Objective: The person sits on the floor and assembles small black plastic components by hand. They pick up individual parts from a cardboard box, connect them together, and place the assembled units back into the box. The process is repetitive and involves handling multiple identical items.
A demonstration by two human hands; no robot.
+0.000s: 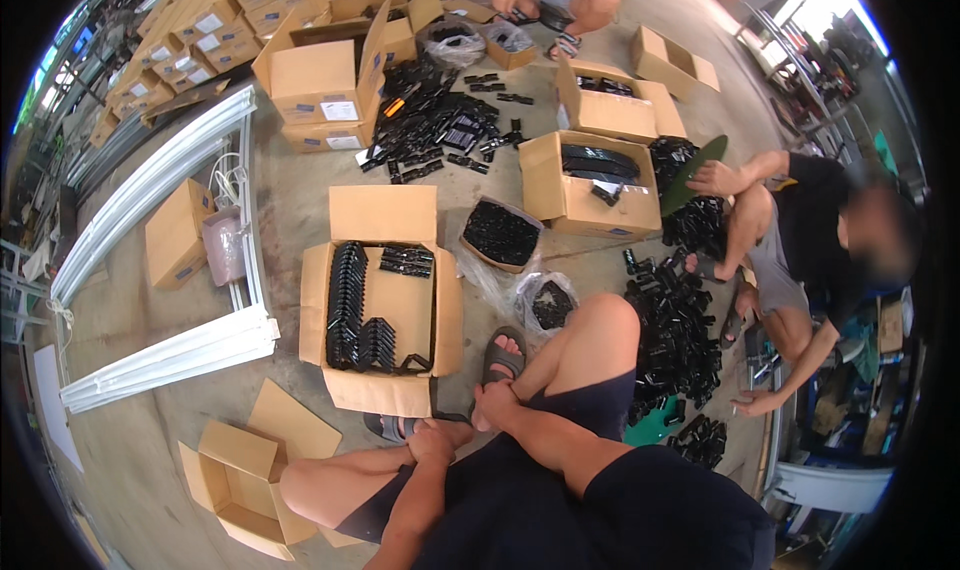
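I sit with both arms reaching down between my knees. My left hand (436, 442) is wrapped round my left ankle, close to the grey sandal. My right hand (493, 406) clasps my right ankle, above the other sandal (503, 354). Neither hand touches a part. Just ahead of my feet stands an open cardboard box (450, 310), with black parts (347, 305) packed upright in a row along its left side. A shorter row of them sits in the middle, and a flat bundle (406, 261) lies at the far right corner inside.
A small box of black pieces (502, 234) and a plastic bag (546, 300) stand ahead. Loose black parts (675, 330) pile up at right, beside a squatting co-worker (790, 230). White metal profiles (170, 360) lie left; an open carton (235, 480) sits near left.
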